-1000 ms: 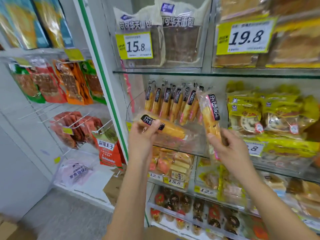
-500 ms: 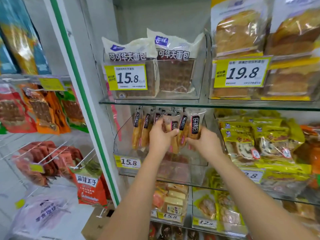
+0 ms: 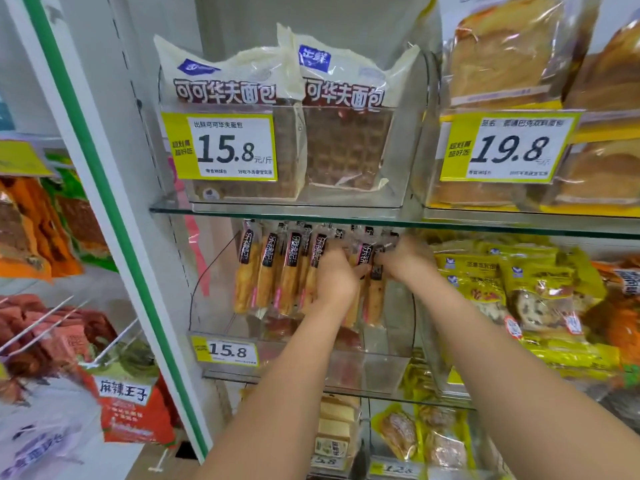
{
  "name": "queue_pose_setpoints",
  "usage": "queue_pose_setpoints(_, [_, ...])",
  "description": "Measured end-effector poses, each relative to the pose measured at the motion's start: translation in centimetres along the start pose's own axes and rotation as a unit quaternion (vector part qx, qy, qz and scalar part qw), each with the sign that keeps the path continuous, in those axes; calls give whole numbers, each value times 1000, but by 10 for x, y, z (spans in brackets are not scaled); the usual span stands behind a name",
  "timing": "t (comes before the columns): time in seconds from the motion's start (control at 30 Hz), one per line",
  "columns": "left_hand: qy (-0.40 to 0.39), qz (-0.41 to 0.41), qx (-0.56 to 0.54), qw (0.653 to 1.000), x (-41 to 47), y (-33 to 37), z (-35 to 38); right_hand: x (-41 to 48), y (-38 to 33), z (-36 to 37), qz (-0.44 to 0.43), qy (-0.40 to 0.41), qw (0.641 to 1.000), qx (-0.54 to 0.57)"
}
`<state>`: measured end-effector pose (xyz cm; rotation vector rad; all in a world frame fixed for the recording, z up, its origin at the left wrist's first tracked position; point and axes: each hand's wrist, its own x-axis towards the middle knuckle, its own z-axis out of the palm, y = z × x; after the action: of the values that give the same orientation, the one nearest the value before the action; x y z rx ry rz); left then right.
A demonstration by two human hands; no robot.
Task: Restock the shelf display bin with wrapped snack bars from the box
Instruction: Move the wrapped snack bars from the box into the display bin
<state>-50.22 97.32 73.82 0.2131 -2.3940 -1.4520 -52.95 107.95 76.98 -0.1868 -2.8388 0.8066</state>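
A clear plastic display bin [image 3: 377, 368] sits on the middle glass shelf with a yellow 15.8 price tag on its front. Several wrapped snack bars [image 3: 266, 271], golden sticks with black labels, stand upright in a row inside it. Both my hands reach into the bin from the front. My left hand [image 3: 334, 280] is in among the bars at the row's right part, fingers curled round one. My right hand [image 3: 403, 259] pinches the top of the rightmost bar [image 3: 375, 296], which stands upright. The fingertips are blurred and partly hidden by wrappers.
A glass shelf [image 3: 485, 225] lies close above the bin, carrying bagged waffle bread [image 3: 339, 140] and loaves with a 19.8 tag [image 3: 509, 147]. Yellow snack packs [image 3: 519, 289] fill the neighbouring bin on the right. A green-edged upright [image 3: 104, 209] and hanging packets stand to the left.
Both hands carried their bars from in front of the shelf up into the bin, and the bars went from held out to upright in the row. The view moved closer.
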Motion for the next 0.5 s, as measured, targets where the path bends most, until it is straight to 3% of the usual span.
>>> queue_pose_setpoints(0.2, [9, 7, 43, 999, 6, -6, 17, 13, -1, 7, -56, 16, 998, -38])
queue_pose_setpoints(0.37, [-43, -52, 254, 965, 9, -22, 19, 17, 6, 10, -109, 31, 993, -37])
queue_pose_setpoints(0.5, [-80, -42, 298, 950, 8, -26, 17, 18, 10, 6, -129, 24, 990, -48])
